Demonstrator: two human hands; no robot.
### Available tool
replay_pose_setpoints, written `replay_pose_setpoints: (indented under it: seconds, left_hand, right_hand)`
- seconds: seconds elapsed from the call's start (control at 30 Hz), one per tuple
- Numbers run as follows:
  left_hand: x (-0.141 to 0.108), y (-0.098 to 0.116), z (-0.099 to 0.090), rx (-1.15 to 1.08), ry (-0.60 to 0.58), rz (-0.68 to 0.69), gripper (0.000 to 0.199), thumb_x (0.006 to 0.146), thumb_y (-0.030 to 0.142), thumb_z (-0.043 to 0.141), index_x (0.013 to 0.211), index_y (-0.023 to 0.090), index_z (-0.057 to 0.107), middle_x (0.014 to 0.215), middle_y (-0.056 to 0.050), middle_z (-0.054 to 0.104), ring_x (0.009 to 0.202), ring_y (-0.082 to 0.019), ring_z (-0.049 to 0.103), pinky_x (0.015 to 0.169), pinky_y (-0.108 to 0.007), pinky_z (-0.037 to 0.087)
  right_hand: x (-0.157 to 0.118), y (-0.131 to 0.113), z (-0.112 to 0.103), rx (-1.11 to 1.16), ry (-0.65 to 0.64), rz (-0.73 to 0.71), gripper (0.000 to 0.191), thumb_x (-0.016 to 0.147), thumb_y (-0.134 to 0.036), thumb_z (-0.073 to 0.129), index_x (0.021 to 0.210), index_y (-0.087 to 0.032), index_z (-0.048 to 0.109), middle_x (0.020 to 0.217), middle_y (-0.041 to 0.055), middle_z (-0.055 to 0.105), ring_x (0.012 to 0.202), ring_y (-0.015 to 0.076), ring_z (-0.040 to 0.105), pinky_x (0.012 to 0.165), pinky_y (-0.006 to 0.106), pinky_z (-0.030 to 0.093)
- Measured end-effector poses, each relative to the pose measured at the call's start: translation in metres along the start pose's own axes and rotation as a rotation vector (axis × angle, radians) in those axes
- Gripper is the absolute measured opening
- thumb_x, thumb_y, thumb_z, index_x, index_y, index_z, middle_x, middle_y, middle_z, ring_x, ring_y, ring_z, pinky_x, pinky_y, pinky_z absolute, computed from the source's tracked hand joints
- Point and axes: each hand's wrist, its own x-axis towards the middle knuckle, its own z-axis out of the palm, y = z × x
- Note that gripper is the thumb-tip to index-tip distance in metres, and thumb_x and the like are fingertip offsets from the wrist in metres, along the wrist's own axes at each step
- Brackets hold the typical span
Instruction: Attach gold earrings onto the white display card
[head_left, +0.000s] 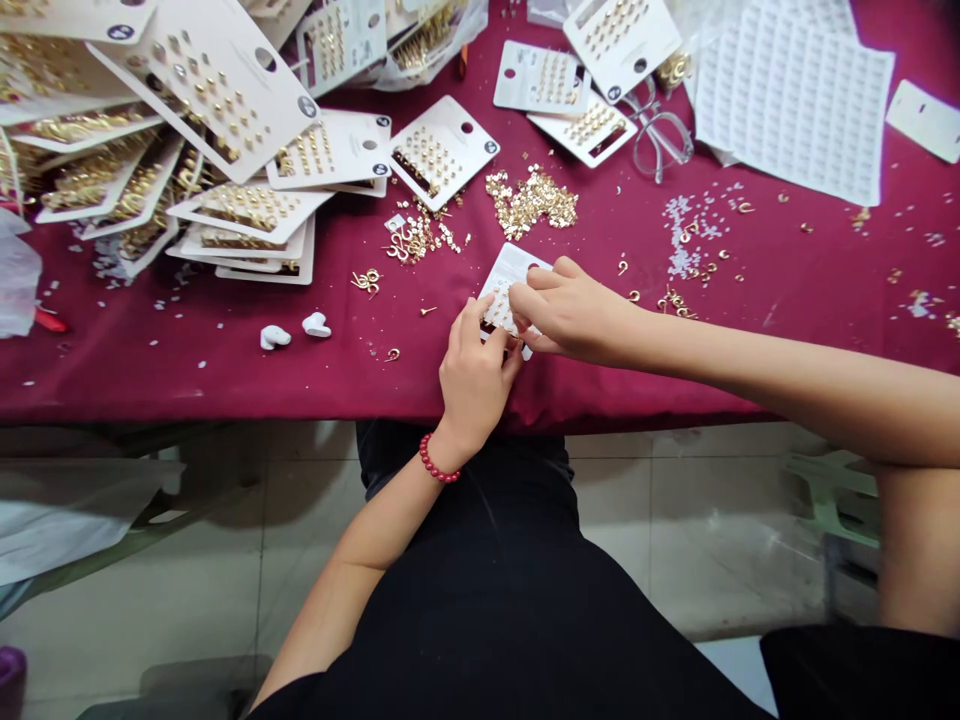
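A small white earring card (504, 283) with gold studs on it is held just above the maroon tablecloth (187, 375). My left hand (474, 375), with a red bead bracelet (436, 460) at its wrist, pinches the card's lower edge. My right hand (566, 310) reaches in from the right, its fingers over the card's upper right part and hiding much of it. A heap of loose gold earring pieces (531, 202) lies just beyond the card, and scattered gold hooks (416, 238) lie to its left.
Stacks of white cards with gold earrings (247, 208) cover the far left. Clear-framed glasses (661, 135) and a large sheet of white labels (795, 100) lie at the far right. Two white earbuds (296, 330) rest near the table's front edge. Small gold pieces are scattered on the right.
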Motion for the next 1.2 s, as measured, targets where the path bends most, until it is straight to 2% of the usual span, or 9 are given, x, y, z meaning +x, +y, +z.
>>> replay_pose_setpoints:
  seconds: [0.17, 0.33, 0.57, 0.77, 1.07, 1.2]
  left_hand:
    - [0.0, 0.0, 0.0, 0.007, 0.005, -0.001, 0.006, 0.088, 0.024, 0.061, 0.089, 0.02, 0.065, 0.136, -0.01, 0.056, 0.128, -0.028, 0.052, 0.099, -0.039, 0.052]
    - [0.0, 0.0, 0.0, 0.008, -0.004, -0.016, 0.008, 0.088, 0.026, 0.061, 0.086, 0.019, 0.065, 0.136, -0.011, 0.056, 0.127, -0.028, 0.053, 0.099, -0.038, 0.052]
    - [-0.001, -0.001, 0.0, 0.005, 0.013, 0.009, 0.01, 0.09, 0.027, 0.059, 0.092, 0.02, 0.066, 0.136, -0.011, 0.055, 0.127, -0.028, 0.053, 0.099, -0.041, 0.052]
    - [-0.001, -0.001, 0.0, 0.028, 0.038, 0.026, 0.011, 0.088, 0.026, 0.061, 0.097, 0.022, 0.066, 0.134, -0.01, 0.057, 0.126, -0.026, 0.054, 0.098, -0.037, 0.053]
    - [0.0, -0.001, 0.001, -0.006, 0.025, 0.012, 0.012, 0.089, 0.026, 0.06, 0.099, 0.022, 0.066, 0.134, -0.01, 0.057, 0.127, -0.027, 0.053, 0.099, -0.04, 0.052]
    - [0.0, 0.0, 0.0, -0.006, 0.022, 0.005, 0.006, 0.087, 0.024, 0.062, 0.09, 0.021, 0.066, 0.133, -0.01, 0.057, 0.126, -0.028, 0.054, 0.098, -0.041, 0.054]
  right_hand:
    - [-0.004, -0.004, -0.01, -0.041, -0.002, 0.007, 0.01, 0.095, -0.017, 0.039, 0.098, -0.013, 0.047, 0.072, 0.0039, 0.053, 0.079, 0.0191, 0.043, 0.069, 0.032, 0.023]
    - [-0.002, 0.009, -0.018, -0.005, -0.085, -0.181, 0.021, 0.102, -0.022, 0.028, 0.107, -0.014, 0.047, 0.08, 0.0039, 0.054, 0.083, 0.017, 0.044, 0.074, 0.032, 0.026]
    - [0.006, 0.021, -0.008, -0.005, -0.114, -0.318, 0.027, 0.102, -0.015, 0.021, 0.107, -0.016, 0.048, 0.075, 0.0021, 0.054, 0.083, 0.0164, 0.045, 0.076, 0.034, 0.027]
    - [0.008, 0.023, -0.012, 0.027, -0.142, -0.341, 0.023, 0.102, -0.015, 0.026, 0.102, -0.018, 0.049, 0.072, 0.0006, 0.052, 0.082, 0.0159, 0.044, 0.077, 0.035, 0.026]
    - [0.01, 0.022, -0.013, 0.048, -0.152, -0.354, 0.024, 0.102, -0.016, 0.025, 0.102, -0.016, 0.048, 0.075, 0.0017, 0.052, 0.083, 0.0158, 0.046, 0.078, 0.035, 0.03]
    - [0.004, 0.024, -0.02, 0.125, -0.126, -0.289, 0.025, 0.103, -0.028, 0.031, 0.099, -0.017, 0.053, 0.077, 0.0019, 0.056, 0.085, 0.0159, 0.048, 0.081, 0.037, 0.033]
